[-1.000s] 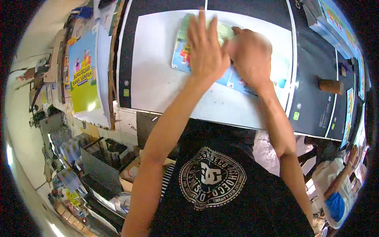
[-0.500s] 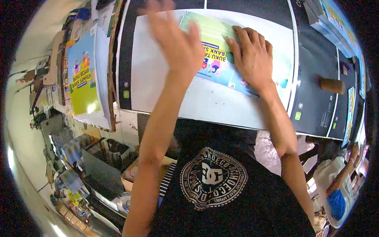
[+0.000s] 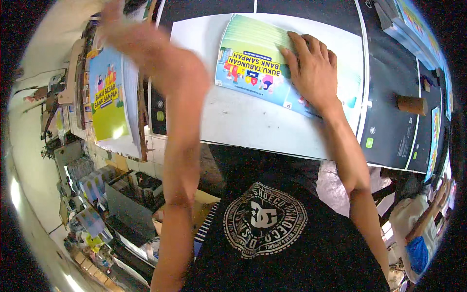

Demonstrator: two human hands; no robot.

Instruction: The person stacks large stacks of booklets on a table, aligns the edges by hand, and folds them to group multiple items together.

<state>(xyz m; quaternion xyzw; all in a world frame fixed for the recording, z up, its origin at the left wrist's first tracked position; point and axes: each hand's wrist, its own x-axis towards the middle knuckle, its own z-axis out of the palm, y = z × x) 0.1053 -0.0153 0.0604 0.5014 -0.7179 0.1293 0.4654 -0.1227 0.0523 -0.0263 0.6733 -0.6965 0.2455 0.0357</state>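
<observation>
Right hand [image 3: 315, 75]: palm down, fingers loosely bent, resting on top of the booklets [image 3: 250, 63], not clenched round them. Thumb side toward the visible covers, fingertips near the fanned edges. Left hand [image 3: 138, 44]: off the booklets, reaching out past the sheet's left edge. Blurred, can't tell if it's holding anything.

Booklets lie on the white sheet [image 3: 243, 121], upper middle to right part. Fanned, pale green edges showing at the far side, blue and green covers with a yellow title panel, upside down to the wearer. The right part of the spread sits partly under the right hand. Near part of the sheet is bare, with a few small dark specks.

Under the sheet: black board [image 3: 389, 136], also visible to its left and along its far side. Right of the sheet: brown cylinder [image 3: 412, 104] on the black surface; thick stack [image 3: 413, 34] of printed pieces farther up.

Left of the sheet: big book [image 3: 109, 121], blue over green, on white paper. Nearer than the sheet, lower left: grey bin [image 3: 134, 204]. Far lower right of the sheet: co-worker's blue sleeve [image 3: 417, 253].
</observation>
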